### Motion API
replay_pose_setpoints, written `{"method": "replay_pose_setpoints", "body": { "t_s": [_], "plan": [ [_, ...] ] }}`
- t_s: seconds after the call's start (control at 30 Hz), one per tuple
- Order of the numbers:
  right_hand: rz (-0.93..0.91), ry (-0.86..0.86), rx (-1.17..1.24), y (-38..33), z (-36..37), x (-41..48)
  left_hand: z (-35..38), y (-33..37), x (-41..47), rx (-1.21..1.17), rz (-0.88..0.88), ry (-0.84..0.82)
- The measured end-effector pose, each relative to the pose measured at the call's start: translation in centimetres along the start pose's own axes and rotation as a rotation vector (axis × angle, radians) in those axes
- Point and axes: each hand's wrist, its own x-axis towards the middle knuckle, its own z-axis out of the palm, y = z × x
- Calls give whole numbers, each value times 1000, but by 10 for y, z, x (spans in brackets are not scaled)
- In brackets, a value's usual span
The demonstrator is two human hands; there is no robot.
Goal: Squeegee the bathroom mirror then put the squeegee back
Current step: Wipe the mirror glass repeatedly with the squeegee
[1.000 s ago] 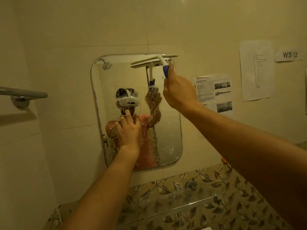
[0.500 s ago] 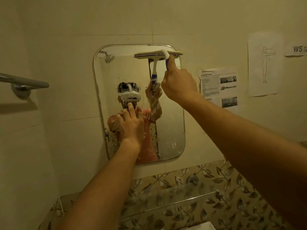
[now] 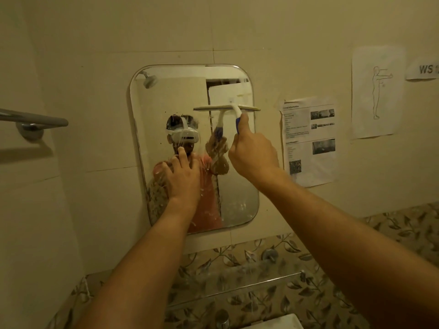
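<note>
You face a wall (image 3: 95,43) of large cream tiles in dim, yellowish light. On your left a metal towel bar (image 3: 35,119) throws a shadow beneath it. On your right hang a printed sheet (image 3: 310,141) with photos, a figure drawing (image 3: 377,91) and a label (image 3: 424,68) cut off by the frame edge. Below runs a band of leaf-patterned tiles (image 3: 403,229), with what looks like a glass shelf (image 3: 237,279) against it.

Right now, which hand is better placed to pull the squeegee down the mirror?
Right. The right hand grips the handle of the squeegee, whose blade lies across the right side of the mirror, partway down. The left hand lies flat on the glass lower left, holding nothing.
</note>
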Motion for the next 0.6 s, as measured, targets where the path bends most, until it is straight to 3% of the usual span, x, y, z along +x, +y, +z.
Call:
{"method": "replay_pose_setpoints", "body": {
  "t_s": [0.33, 0.6],
  "plan": [
    [-35, -66, -68, 24, 10, -25, 0, 1, -2, 45, -10, 11],
    [-167, 116, 17, 3, -31, 31, 2, -1, 1, 8, -4, -1]
  ]
}}
